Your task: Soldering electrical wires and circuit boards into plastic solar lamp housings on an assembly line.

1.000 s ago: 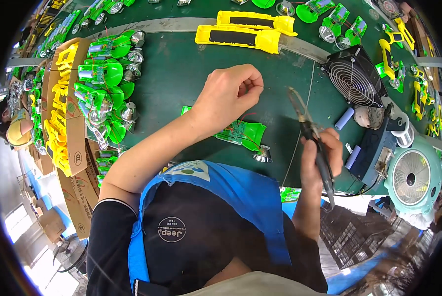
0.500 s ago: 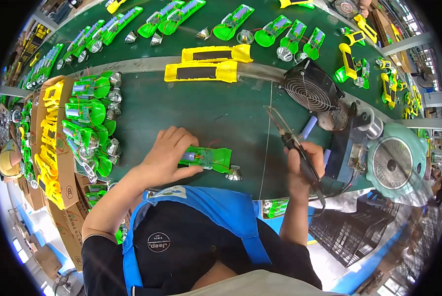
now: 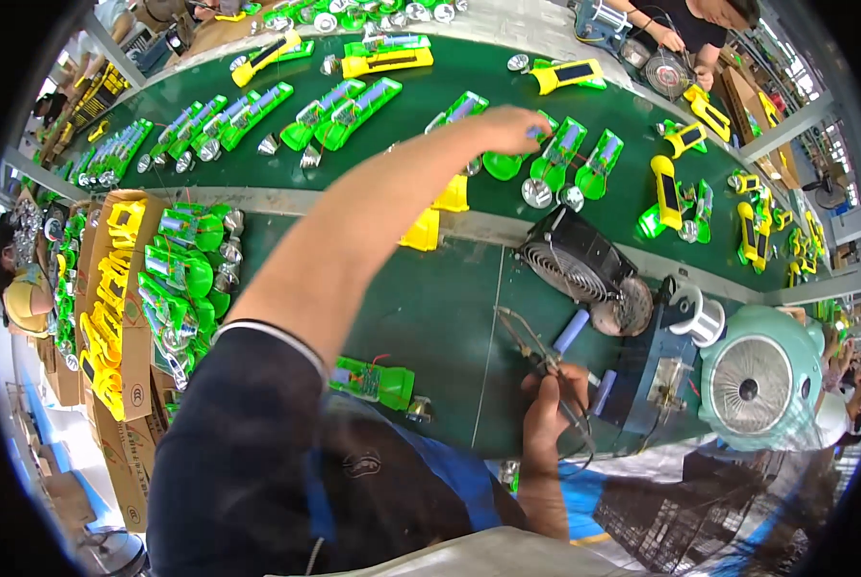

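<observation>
Left hand point(image 3: 513, 129), grasp seemingly hidden

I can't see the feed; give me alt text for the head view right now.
The left hand is stretched far forward to open green housings; whether it grips one is unclear. The right hand holds a soldering iron. Another green housing lies nearer the body, between a cardboard box of yellow parts and the right hand.

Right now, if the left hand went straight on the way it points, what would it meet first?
Likely the green housing at its fingertips, which the left hand may be touching; depth is unclear. Beyond it, to the right, lies another housing.
</observation>
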{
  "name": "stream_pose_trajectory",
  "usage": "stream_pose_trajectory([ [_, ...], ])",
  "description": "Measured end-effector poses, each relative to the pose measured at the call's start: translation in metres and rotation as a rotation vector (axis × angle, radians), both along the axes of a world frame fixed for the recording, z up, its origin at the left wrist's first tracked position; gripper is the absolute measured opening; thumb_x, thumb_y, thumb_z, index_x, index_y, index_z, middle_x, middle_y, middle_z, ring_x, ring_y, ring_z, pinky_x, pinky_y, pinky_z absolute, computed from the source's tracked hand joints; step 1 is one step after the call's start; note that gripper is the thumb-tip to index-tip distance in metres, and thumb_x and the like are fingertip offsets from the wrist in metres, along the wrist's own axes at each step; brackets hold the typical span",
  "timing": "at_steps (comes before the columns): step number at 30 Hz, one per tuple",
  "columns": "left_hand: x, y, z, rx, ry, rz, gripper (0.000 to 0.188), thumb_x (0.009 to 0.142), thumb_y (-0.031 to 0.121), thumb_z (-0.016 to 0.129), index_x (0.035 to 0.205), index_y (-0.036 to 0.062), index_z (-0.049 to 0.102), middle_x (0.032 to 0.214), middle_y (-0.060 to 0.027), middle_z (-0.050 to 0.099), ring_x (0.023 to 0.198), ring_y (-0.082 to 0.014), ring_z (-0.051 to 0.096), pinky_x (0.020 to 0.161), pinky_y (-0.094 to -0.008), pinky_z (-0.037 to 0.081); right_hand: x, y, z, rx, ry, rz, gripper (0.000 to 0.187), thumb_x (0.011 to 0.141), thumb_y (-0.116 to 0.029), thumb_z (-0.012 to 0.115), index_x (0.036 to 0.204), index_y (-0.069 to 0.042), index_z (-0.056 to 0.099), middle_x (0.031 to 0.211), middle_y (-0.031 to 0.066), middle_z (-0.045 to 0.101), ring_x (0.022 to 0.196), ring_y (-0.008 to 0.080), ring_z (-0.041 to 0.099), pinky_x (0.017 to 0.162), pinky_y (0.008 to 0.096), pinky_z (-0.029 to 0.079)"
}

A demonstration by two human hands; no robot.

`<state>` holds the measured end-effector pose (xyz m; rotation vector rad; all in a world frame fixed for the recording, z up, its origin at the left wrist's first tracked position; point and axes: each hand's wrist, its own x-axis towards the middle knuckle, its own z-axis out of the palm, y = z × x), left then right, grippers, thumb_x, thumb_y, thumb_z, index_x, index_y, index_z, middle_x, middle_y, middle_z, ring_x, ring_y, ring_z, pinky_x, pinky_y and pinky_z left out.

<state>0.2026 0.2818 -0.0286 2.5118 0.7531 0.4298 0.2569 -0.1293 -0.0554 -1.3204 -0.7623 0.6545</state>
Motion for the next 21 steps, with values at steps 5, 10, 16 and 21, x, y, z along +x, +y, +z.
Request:
stream_pose_trajectory([
  [5,0.044,0.004,0.003,-0.051,0.045,0.137,0.04,0.073,0.036,0.074,0.106,0.0169,0.062,0.11,-0.0106,0.065,0.098,-0.0327,0.062,0.087,-0.0425,0.049,0.003,0.0,0.0,-0.014,0.041,0.007,0.031,0.089,-0.028,0.068,0.097,-0.004,0.051,0.075,0.0091,0.062,0.066,0.0129,0.06,0.062,0.0243,0.047],
  [10,0.082,-0.012,0.003,-0.019,-0.022,0.279,0.063,0.062,0.032,0.082,0.115,0.0139,0.055,0.108,-0.0173,0.062,0.103,-0.0359,0.058,0.083,-0.0453,0.053,0.004,0.002,0.0,-0.102,0.154,0.132,0.036,0.086,-0.029,0.073,0.098,-0.004,0.05,0.082,0.0096,0.06,0.069,0.0154,0.062,0.064,0.0282,0.051],
  [16,0.087,-0.03,0.02,-0.094,-0.033,0.446,0.074,0.054,0.024,0.085,0.117,0.0097,0.047,0.107,-0.0202,0.058,0.11,-0.0382,0.053,0.083,-0.0471,0.053,-0.001,-0.004,-0.001,-0.043,0.043,-0.001,0.04,0.088,-0.039,0.066,0.096,-0.003,0.05,0.076,0.0048,0.054,0.064,0.015,0.054,0.057,0.0282,0.044],
  [21,-0.061,-0.072,0.125,0.159,-0.157,0.397,0.067,0.054,0.034,0.085,0.108,0.0097,0.053,0.107,-0.0147,0.061,0.106,-0.0362,0.055,0.084,-0.0459,0.051,0.012,-0.002,0.001,-0.074,-0.228,0.064,0.041,0.09,-0.041,0.062,0.101,-0.004,0.05,0.078,0.0082,0.054,0.067,0.0175,0.052,0.068,0.0305,0.043],
])
